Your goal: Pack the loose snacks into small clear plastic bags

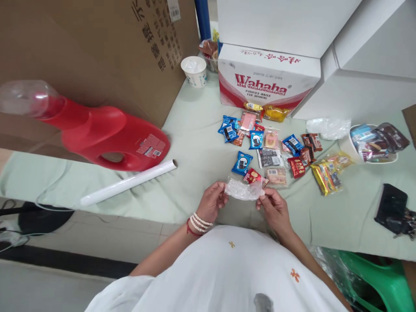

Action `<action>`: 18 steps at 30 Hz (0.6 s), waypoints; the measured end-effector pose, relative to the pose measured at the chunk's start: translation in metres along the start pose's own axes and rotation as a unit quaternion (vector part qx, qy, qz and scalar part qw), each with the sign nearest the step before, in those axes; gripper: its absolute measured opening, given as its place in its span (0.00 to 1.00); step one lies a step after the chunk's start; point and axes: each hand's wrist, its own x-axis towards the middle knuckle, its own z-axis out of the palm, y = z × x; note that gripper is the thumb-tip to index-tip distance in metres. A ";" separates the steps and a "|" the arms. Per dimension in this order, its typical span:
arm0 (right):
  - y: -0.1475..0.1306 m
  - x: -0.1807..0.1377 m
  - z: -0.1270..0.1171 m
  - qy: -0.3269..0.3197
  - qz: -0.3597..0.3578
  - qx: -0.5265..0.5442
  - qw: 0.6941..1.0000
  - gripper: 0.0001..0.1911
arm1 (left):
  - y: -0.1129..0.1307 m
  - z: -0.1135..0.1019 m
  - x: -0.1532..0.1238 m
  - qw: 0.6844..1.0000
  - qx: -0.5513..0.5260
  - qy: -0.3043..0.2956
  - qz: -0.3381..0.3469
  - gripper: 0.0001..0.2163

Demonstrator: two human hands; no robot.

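Both of my hands hold a small clear plastic bag (243, 190) stretched between them, low over the pale green table cover (195, 147). My left hand (212, 200), with bead bracelets at the wrist, pinches the bag's left end. My right hand (274, 208) pinches its right end. Just beyond the bag lie several small snack packets (260, 145), blue, red, pink and brown, spread loosely across the cover.
A red detergent jug (107, 136) lies on its side at left beside a white paper roll (128, 183). A Wahaha carton (266, 80), white boxes and a big cardboard box stand behind. A paper cup (194, 70), a snack tub (373, 147) and a black pouch (390, 208) are nearby.
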 end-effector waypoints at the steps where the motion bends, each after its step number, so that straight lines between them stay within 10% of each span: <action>1: 0.001 -0.001 0.001 0.003 -0.004 -0.004 1.000 0.10 | 0.001 0.001 -0.001 1.000 -0.002 -0.008 -0.020 0.24; 7: 0.004 -0.001 -0.007 -0.027 0.024 -0.074 0.997 0.15 | 0.005 0.003 -0.005 0.999 0.007 -0.042 -0.021 0.25; 13: -0.028 -0.004 -0.010 0.071 -0.021 -0.246 0.966 0.15 | 0.000 0.004 -0.011 0.973 0.166 -0.043 0.153 0.19; 18: -0.041 0.011 0.027 -0.096 -0.005 -0.171 0.981 0.15 | -0.003 0.010 -0.015 0.942 0.244 -0.061 0.221 0.17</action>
